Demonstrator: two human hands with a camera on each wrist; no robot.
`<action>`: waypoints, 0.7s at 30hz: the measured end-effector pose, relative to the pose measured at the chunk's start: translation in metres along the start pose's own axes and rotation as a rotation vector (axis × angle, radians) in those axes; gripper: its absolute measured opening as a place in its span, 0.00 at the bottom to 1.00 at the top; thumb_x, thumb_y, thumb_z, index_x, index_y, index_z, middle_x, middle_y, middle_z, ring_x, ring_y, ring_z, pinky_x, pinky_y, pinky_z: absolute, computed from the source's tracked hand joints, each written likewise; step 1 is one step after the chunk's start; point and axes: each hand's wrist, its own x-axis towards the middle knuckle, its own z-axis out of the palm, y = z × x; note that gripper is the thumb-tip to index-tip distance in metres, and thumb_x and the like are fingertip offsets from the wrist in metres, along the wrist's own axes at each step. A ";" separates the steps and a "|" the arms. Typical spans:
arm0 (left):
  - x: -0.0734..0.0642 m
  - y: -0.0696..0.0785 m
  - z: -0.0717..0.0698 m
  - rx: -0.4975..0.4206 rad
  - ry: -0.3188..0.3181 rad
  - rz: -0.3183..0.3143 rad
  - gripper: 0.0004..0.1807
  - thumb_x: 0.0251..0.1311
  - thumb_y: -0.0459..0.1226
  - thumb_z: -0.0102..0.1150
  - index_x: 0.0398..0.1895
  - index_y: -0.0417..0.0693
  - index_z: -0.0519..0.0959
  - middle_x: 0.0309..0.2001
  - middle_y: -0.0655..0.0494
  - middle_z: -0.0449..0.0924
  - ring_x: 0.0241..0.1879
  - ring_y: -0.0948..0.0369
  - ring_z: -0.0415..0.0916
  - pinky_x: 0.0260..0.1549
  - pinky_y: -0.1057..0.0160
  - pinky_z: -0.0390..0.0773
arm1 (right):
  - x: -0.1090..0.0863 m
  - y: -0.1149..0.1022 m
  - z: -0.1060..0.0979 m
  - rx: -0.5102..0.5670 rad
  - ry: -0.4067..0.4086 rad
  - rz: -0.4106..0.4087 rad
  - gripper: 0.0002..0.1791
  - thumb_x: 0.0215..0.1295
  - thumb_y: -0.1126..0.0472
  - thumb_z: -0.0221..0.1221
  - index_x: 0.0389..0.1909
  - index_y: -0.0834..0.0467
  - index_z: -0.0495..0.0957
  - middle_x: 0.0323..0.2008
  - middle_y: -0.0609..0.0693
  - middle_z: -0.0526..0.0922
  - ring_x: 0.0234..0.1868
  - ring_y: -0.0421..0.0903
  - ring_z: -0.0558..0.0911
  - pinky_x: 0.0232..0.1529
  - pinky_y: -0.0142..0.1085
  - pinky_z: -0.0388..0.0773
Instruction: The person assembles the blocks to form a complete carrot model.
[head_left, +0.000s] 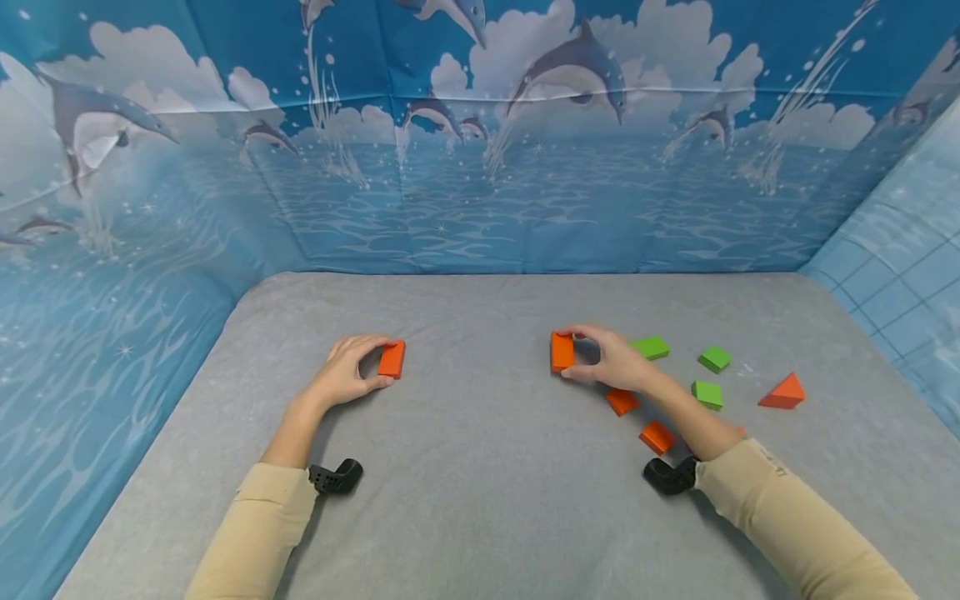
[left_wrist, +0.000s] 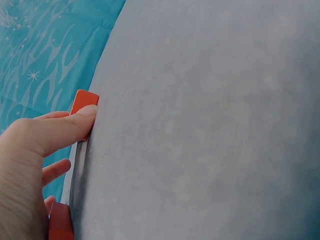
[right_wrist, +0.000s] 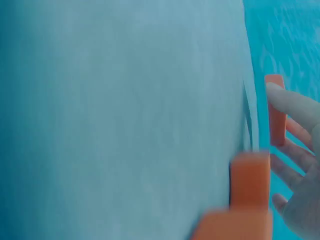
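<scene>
My left hand (head_left: pixel 347 371) pinches an orange rectangular block (head_left: pixel 392 359) between thumb and fingers, left of the middle of the grey cloth-covered table (head_left: pixel 465 467). In the left wrist view the thumb presses on the face of that block (left_wrist: pixel 84 102). Another orange block (head_left: pixel 562 352) is gripped by its ends in my right hand (head_left: pixel 611 360), right of the middle. The right wrist view shows this block (right_wrist: pixel 276 112) between thumb and fingers. Beneath and beside the right forearm lie two orange blocks (head_left: pixel 622 402), (head_left: pixel 657 437). A green block (head_left: pixel 651 347) is partly covered by the right hand.
Farther right are two small green blocks (head_left: pixel 715 358), (head_left: pixel 707 395) and an orange triangular block (head_left: pixel 783 392). A bit of orange (head_left: pixel 741 432) peeks out behind the right forearm. Blue dolphin-print sheets (head_left: pixel 480 192) hang at the back and sides. Each wrist carries a black device (head_left: pixel 336 477).
</scene>
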 end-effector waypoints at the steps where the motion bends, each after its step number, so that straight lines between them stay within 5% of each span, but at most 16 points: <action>1: 0.000 0.000 0.000 -0.002 0.000 0.000 0.32 0.48 0.42 0.68 0.59 0.46 0.70 0.60 0.44 0.68 0.60 0.46 0.59 0.61 0.45 0.48 | 0.001 -0.002 0.003 0.000 -0.001 -0.008 0.34 0.50 0.57 0.67 0.59 0.62 0.68 0.57 0.61 0.70 0.57 0.58 0.68 0.56 0.55 0.63; 21: -0.001 0.003 -0.002 -0.004 -0.010 -0.012 0.33 0.48 0.43 0.67 0.60 0.45 0.69 0.60 0.43 0.67 0.60 0.46 0.59 0.60 0.44 0.49 | 0.000 -0.011 0.025 -0.104 -0.011 0.001 0.34 0.48 0.54 0.68 0.58 0.59 0.70 0.57 0.58 0.72 0.61 0.56 0.67 0.59 0.55 0.58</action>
